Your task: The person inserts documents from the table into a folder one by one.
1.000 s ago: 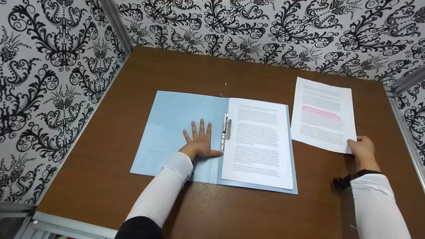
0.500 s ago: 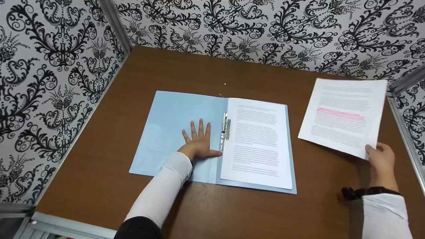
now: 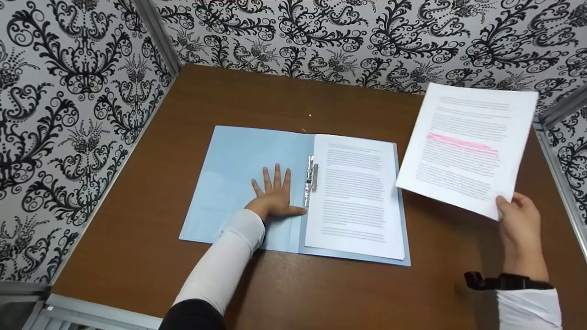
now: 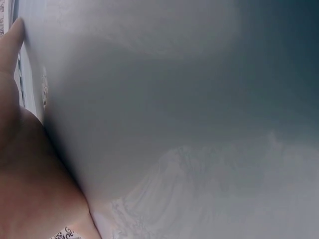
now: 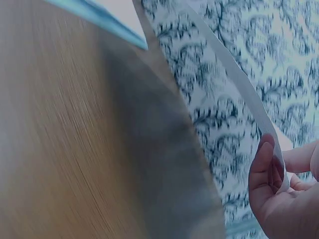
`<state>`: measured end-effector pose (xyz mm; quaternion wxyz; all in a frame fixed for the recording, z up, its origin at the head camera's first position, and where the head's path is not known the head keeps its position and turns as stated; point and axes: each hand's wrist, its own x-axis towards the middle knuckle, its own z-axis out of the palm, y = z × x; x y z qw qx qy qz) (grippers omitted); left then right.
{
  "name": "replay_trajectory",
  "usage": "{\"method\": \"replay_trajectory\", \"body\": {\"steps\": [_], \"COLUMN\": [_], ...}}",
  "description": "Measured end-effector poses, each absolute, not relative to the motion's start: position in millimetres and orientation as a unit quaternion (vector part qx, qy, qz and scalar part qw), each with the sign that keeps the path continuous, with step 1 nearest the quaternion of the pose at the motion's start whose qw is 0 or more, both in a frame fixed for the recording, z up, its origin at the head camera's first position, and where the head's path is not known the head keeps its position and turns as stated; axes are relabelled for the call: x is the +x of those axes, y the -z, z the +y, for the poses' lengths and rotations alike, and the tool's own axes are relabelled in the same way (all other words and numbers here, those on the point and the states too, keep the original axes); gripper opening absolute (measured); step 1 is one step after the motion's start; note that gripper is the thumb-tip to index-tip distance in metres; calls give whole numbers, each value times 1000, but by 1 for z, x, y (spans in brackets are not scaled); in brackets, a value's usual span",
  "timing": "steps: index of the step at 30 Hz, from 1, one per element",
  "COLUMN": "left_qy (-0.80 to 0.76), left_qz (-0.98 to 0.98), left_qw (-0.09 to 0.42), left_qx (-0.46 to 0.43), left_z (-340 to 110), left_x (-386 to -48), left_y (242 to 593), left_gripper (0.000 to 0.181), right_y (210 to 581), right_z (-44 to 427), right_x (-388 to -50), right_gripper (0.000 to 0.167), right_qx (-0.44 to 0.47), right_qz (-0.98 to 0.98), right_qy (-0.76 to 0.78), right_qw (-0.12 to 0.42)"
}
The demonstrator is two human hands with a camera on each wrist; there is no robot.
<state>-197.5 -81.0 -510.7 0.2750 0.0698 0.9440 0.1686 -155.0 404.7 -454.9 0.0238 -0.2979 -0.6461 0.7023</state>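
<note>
A light blue folder (image 3: 247, 151) lies spread on the table, with a metal clip fastener (image 3: 313, 176) near its fold. White printed pages (image 3: 353, 197) rest on its right cover. My left hand (image 3: 274, 202) lies flat on the left cover, fingers spread, thumb reaching toward the clip. At the right, my right hand (image 3: 520, 217) pinches the lower right corner of a printed sheet (image 3: 463, 151) with pink highlighted lines. That sheet is raised and tilted, its lower left corner overlapping the folder's right edge in the head view. In the right wrist view the sheet (image 5: 244, 84) appears almost edge-on between thumb and fingers.
The brown wooden table (image 3: 137, 206) is bordered by patterned black-and-white walls (image 3: 275, 41) at the back and left. Metal frame edges (image 3: 559, 169) run along the sides. A dark strap (image 3: 509, 280) circles the right wrist.
My right hand carries the highlighted sheet up off the table, first to the right, then back left toward the folder. My left hand and the folder stay in place.
</note>
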Motion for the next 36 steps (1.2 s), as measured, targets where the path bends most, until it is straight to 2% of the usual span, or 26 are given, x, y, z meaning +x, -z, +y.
{"method": "replay_trajectory", "body": {"steps": [6,17,24,36], "left_qy": [-174,-172,-169,-167], "left_qz": [941,943,942,944], "left_qw": [280,277,282,278], "left_qx": [73,68,65,63], "left_z": [-80,-81,-80,-81], "left_x": [-197,-198,-198,-197], "left_y": [511,508,506,508], "left_gripper": [121,121,121,122], "right_y": [460,476,484,498], "right_z": [369,292,269,245], "right_x": [-141,-123,-105,-83], "right_gripper": [12,14,20,21], "right_qx": [-240,-223,-184,-178], "right_qz": [-669,-659,-670,-678], "right_qy": [-704,-718,-719,-712], "right_qw": [13,22,-17,-47]}}
